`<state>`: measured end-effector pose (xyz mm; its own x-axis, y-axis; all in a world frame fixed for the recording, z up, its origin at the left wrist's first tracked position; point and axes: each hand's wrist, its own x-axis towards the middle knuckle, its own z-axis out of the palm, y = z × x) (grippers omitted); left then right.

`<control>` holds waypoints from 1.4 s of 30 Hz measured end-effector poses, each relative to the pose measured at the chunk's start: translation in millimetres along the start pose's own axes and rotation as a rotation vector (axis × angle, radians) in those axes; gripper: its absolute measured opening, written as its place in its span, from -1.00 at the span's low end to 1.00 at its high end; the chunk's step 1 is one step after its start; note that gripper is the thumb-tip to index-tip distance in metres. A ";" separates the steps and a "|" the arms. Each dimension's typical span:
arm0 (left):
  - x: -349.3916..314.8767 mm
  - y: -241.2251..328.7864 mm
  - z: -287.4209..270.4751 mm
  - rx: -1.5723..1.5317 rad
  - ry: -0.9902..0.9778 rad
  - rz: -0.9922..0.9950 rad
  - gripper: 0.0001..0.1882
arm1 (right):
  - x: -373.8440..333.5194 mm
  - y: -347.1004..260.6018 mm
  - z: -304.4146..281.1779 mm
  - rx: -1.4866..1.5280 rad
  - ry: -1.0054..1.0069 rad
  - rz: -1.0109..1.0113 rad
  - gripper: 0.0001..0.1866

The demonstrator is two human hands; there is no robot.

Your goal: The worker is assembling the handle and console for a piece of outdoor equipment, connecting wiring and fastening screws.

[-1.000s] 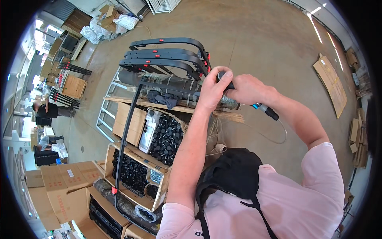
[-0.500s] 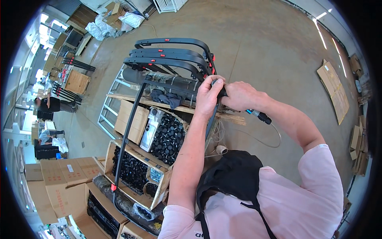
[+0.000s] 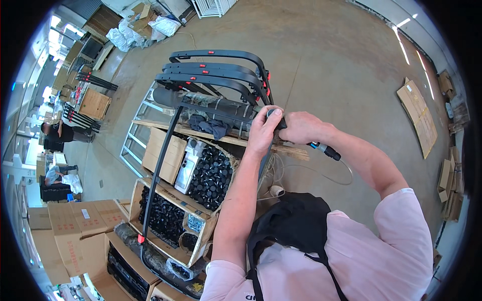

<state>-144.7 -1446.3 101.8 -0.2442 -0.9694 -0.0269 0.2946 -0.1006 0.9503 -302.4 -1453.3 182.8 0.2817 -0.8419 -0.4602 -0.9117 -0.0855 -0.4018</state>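
My left hand (image 3: 262,134) is closed at the corner of a black tubular metal frame (image 3: 161,165), its thumb beside a dark round part (image 3: 271,113). My right hand (image 3: 303,127) wraps round a dark air-powered driver (image 3: 329,151) with a blue ring and a thin hose at its tail. The driver's nose points toward the left hand; its tip is hidden there. The frame's near side runs down past the part boxes. Beyond it, several curved black frames (image 3: 216,64) with red plugs are stacked on a padded roll (image 3: 226,108).
Below the frame, an open wooden bin (image 3: 173,244) holds small black parts, beside a box of black knobs (image 3: 213,175) with a phone-like device (image 3: 188,168). Cartons (image 3: 75,226) stand lower left. A wooden plank (image 3: 296,152) juts out near the hose. Two people are at far left.
The view has shifted slightly, and both hands appear a little lower. They keep the same hold on the frame and the driver.
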 end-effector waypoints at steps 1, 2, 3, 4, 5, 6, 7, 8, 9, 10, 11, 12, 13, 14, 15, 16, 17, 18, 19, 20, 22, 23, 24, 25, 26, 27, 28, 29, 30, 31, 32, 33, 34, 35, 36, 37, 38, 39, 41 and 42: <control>0.5 -2.0 -1.5 -0.026 0.000 -0.011 -0.77 | 0.0 -3.3 -5.8 0.060 -0.112 0.036 -0.62; 1.0 -3.7 -3.2 -0.052 0.000 -0.021 -0.78 | 0.0 -6.1 -9.0 0.119 -0.224 0.073 -0.64; 1.1 -5.1 -5.0 -0.054 0.002 -0.016 -0.78 | 3.6 -6.2 -4.9 0.114 -0.222 0.071 -0.64; 1.9 -6.1 -5.4 -0.079 -0.001 -0.028 -0.77 | 7.8 -5.2 1.3 0.120 -0.186 0.064 -0.67; 2.8 -6.7 -5.6 -0.103 -0.005 -0.040 -0.77 | 10.7 -3.8 5.7 0.125 -0.149 0.057 -0.70; 4.5 -7.0 -5.4 -0.107 -0.009 -0.033 -0.77 | 13.1 -0.4 6.9 0.120 -0.142 0.059 -0.70; 4.6 -6.0 -5.9 -0.121 -0.023 -0.020 -0.76 | 14.3 -0.4 6.2 0.134 -0.144 0.066 -0.73; 4.8 -4.4 -6.5 -0.135 -0.038 -0.006 -0.75 | 15.3 -0.4 5.6 0.148 -0.145 0.072 -0.75; 5.2 -2.2 -6.9 -0.137 -0.039 0.001 -0.75 | 15.7 -0.5 5.7 0.143 -0.141 0.071 -0.75; 7.1 -2.0 -7.0 -0.120 -0.046 -0.014 -0.75 | 16.0 0.7 5.9 0.198 -0.132 0.067 -0.77; 7.8 0.4 -6.5 -0.100 -0.055 -0.028 -0.75 | 15.8 2.4 6.1 0.256 -0.120 0.061 -0.79; 7.1 2.9 -6.0 -0.105 -0.064 -0.017 -0.75 | 17.0 4.9 7.6 0.249 -0.109 0.065 -0.79; 6.9 3.8 -3.0 -0.138 -0.078 -0.065 -0.74 | 18.2 12.0 10.7 0.309 -0.110 0.066 -0.80; 5.9 6.4 -5.0 -0.163 -0.081 -0.107 -0.74 | 17.3 8.5 11.4 0.368 -0.116 0.051 -0.81; 5.7 9.0 -6.5 -0.187 -0.087 -0.101 -0.73 | 15.6 5.5 12.4 0.358 -0.105 0.051 -0.81; 5.0 12.9 -5.4 -0.195 -0.093 -0.090 -0.73 | 11.1 0.0 10.0 0.338 -0.083 0.074 -0.82; 4.0 16.4 -5.3 -0.175 -0.098 -0.089 -0.73 | 7.5 -5.9 8.2 0.319 -0.063 0.096 -0.84; 2.3 18.9 -5.8 -0.154 -0.101 -0.089 -0.73 | 3.6 -10.8 6.8 0.307 -0.058 0.098 -0.84; 1.8 23.0 -4.5 -0.163 -0.092 -0.045 -0.76 | -3.4 -18.3 2.4 0.283 -0.016 0.099 -0.81; 0.6 35.3 -4.8 -0.172 -0.097 -0.045 -0.76 | -11.1 -25.4 -4.0 0.263 0.022 0.102 -0.78; 1.5 61.4 -18.5 -0.083 -0.107 -0.007 -0.79 | -13.6 -52.7 -15.9 0.192 0.089 0.037 -0.73; 3.3 72.3 -34.2 -0.077 -0.081 0.033 -0.81 | -11.2 -73.4 -19.4 0.128 0.152 -0.040 -0.68; 4.1 82.7 -52.0 -0.121 -0.088 0.026 -0.81 | -4.4 -91.1 -21.9 0.129 0.134 -0.040 -0.68; 5.0 88.8 -77.7 -0.116 -0.061 0.028 -0.82 | 9.8 -115.0 -22.8 0.117 0.070 -0.017 -0.63; 6.4 99.8 -98.3 -0.121 -0.050 0.060 -0.82 | 17.7 -140.5 -28.3 0.080 0.034 0.008 -0.59; 7.6 110.1 -117.9 -0.105 -0.012 0.072 -0.83 | 30.7 -160.4 -28.8 0.058 0.035 -0.015 -0.59; 15.1 114.2 -138.5 -0.088 0.036 0.070 -0.83 | 53.6 -173.0 -27.0 0.024 0.061 -0.038 -0.58; 22.2 115.9 -166.2 -0.086 0.116 0.069 -0.80 | 76.4 -191.8 -22.7 -0.002 0.070 -0.079 -0.57; 28.3 119.4 -195.8 -0.077 0.161 0.068 -0.79 | 97.4 -211.7 -22.5 0.033 0.015 -0.123 -0.57; 36.9 123.5 -221.5 -0.063 0.211 0.110 -0.79 | 121.1 -228.7 -21.0 0.052 0.020 -0.154 -0.57; 44.4 130.8 -244.0 -0.050 0.253 0.148 -0.79 | 144.1 -245.2 -20.1 0.072 0.030 -0.175 -0.58; 53.0 139.4 -265.6 -0.036 0.304 0.152 -0.79 | 166.5 -261.4 -21.2 0.066 0.028 -0.216 -0.59; 61.1 146.1 -286.5 -0.008 0.326 0.178 -0.80 | 188.8 -278.4 -19.5 0.023 0.033 -0.218 -0.60; 66.8 152.9 -303.0 -0.033 0.366 0.182 -0.81 | 206.4 -294.8 -20.3 0.026 0.013 -0.226 -0.59; 72.8 159.4 -317.6 -0.060 0.404 0.187 -0.82 | 222.8 -309.5 -23.1 0.028 -0.005 -0.231 -0.58; 79.8 162.2 -328.1 -0.072 0.426 0.222 -0.83 | 236.3 -323.0 -23.3 -0.020 0.039 -0.247 -0.58; 86.9 165.6 -338.1 -0.118 0.440 0.185 -0.84 | 246.0 -330.5 -30.0 -0.038 0.010 -0.239 -0.62; 93.7 165.9 -344.1 -0.127 0.466 0.196 -0.84 | 257.3 -335.5 -30.9 -0.050 0.001 -0.259 -0.62; 107.2 161.6 -353.8 -0.160 0.499 0.175 -0.83 | 276.3 -338.5 -33.1 -0.061 -0.009 -0.279 -0.61; 112.4 158.3 -357.1 -0.160 0.508 0.174 -0.83 | 284.2 -338.8 -33.0 -0.081 -0.006 -0.261 -0.65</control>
<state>204.5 -1651.1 138.4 0.2845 -0.9570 -0.0573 0.4371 0.0763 0.8962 76.7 -1681.2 214.3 0.5120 -0.7827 -0.3539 -0.8289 -0.3419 -0.4428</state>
